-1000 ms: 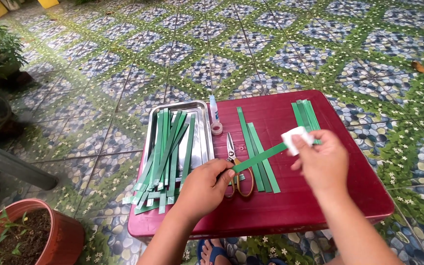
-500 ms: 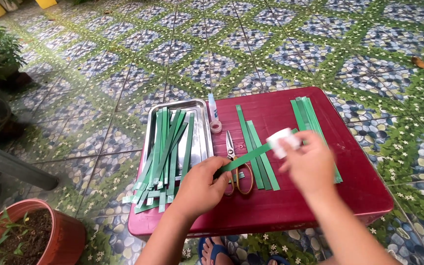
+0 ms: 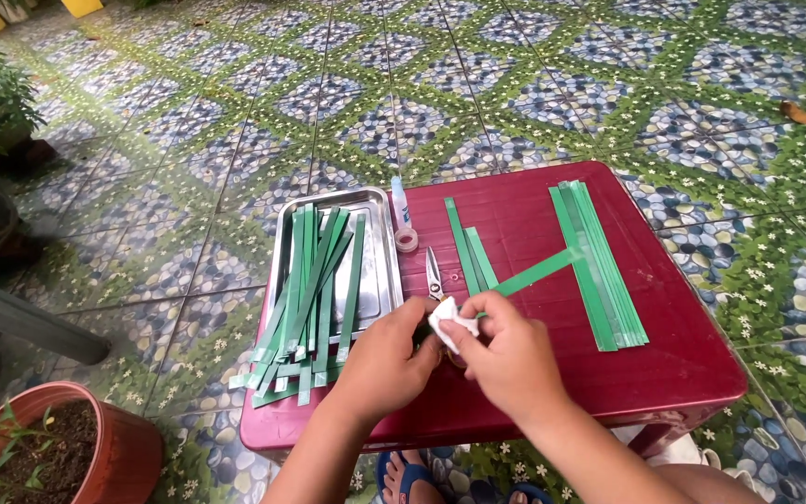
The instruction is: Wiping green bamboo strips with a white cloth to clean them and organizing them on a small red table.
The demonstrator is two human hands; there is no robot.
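Right hand (image 3: 506, 359) drawn in near left hand (image 3: 389, 359), pinching white wad (image 3: 447, 317) on strip (image 3: 534, 273); left fingers closed, contents hidden; best wiped steadily, strip pinned flat.

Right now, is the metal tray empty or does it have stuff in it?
Not empty: the metal tray holds a loose pile of green strips, some sticking out over its near edge.

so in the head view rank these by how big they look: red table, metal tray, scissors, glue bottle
1. red table
2. metal tray
3 and 4. scissors and glue bottle: unsure, since the hands hide the scissors' handles and the two look alike in length.
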